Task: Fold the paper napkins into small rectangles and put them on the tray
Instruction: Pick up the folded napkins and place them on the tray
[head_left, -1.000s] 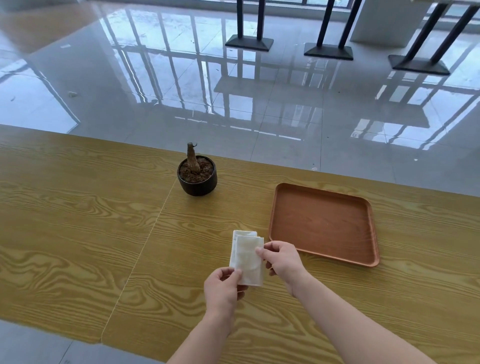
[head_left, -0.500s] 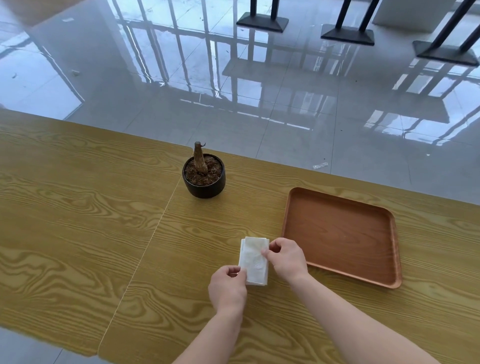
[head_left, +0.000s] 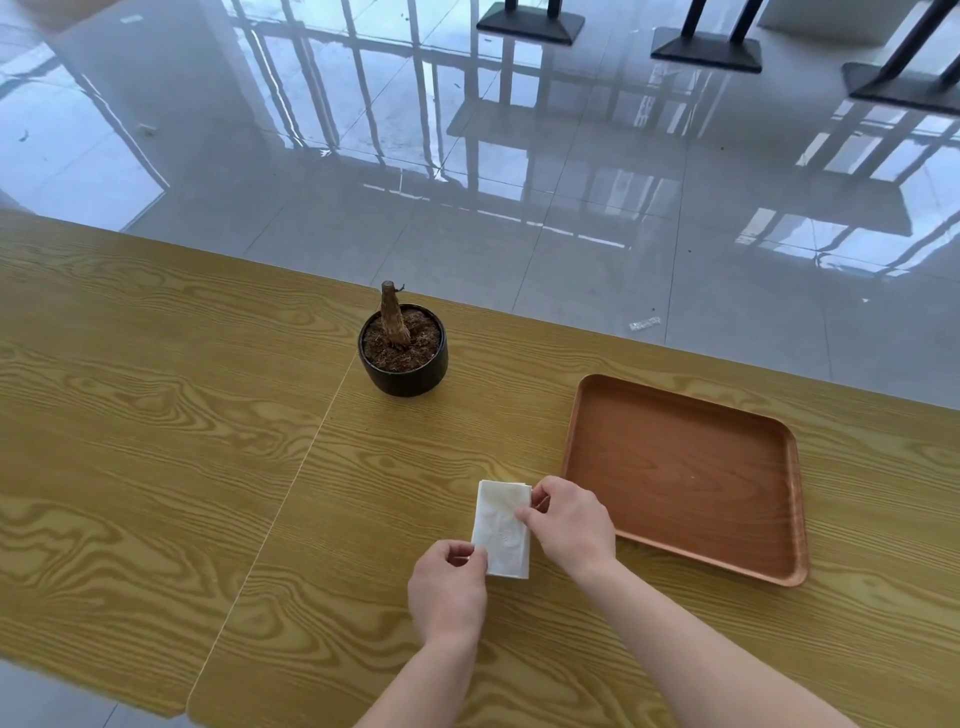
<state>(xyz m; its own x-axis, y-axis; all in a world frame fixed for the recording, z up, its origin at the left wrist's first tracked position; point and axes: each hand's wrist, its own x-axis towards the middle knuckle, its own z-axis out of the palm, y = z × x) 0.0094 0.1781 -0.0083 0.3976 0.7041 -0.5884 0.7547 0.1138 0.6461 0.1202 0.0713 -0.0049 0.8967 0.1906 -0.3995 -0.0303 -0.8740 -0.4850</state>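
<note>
- Since a sec ago: napkin (head_left: 503, 527) now a narrower, tidier rectangle, flat on the table (head_left: 156, 441); both hands stayed on it
- L hand (head_left: 448, 590) pinches the near-left corner; R hand (head_left: 569, 525) pinches the right edge, fingers closed on paper
- Napkin sits just left of the tray (head_left: 685, 475), not touching
- Count: 1 napkin, 1 tray w/ nothing on it, 1 plant pot (head_left: 403, 351), 2 hands
</note>
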